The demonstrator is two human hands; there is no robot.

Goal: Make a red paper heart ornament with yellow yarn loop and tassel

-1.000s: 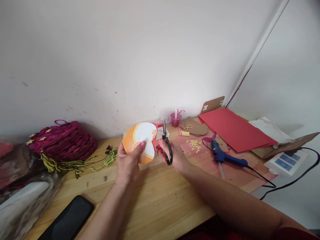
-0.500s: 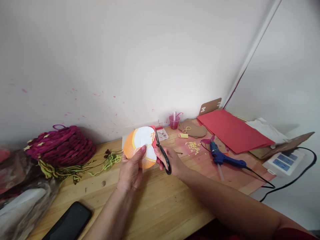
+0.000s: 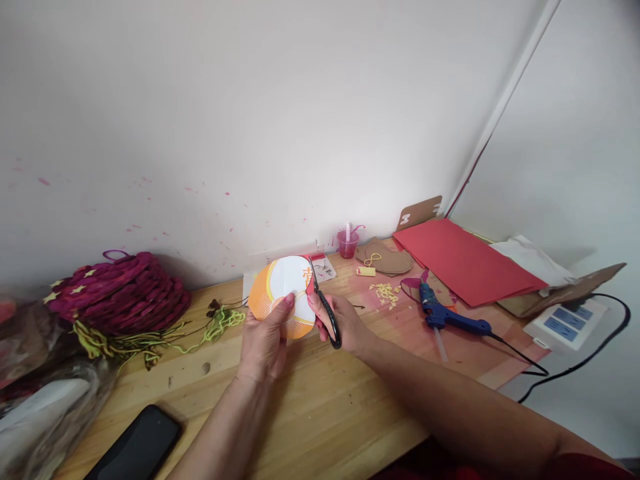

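Note:
My left hand pinches a rounded piece of orange-and-white printed card and holds it above the wooden table. My right hand grips black-handled scissors. Their blades point up and meet the card's right edge, where a red strip shows. Both hands hover close together above the table's middle.
A blue glue gun with a black cable lies to the right, next to red paper sheets and a white power strip. A small pink cup stands by the wall. Magenta woven pieces and yarn sit left; a black phone lies near the front edge.
The scissors moved from apart and upright to against the card's right edge. My left hand turned the card slightly, so it now looks rounder. Both hands shifted a little to the right.

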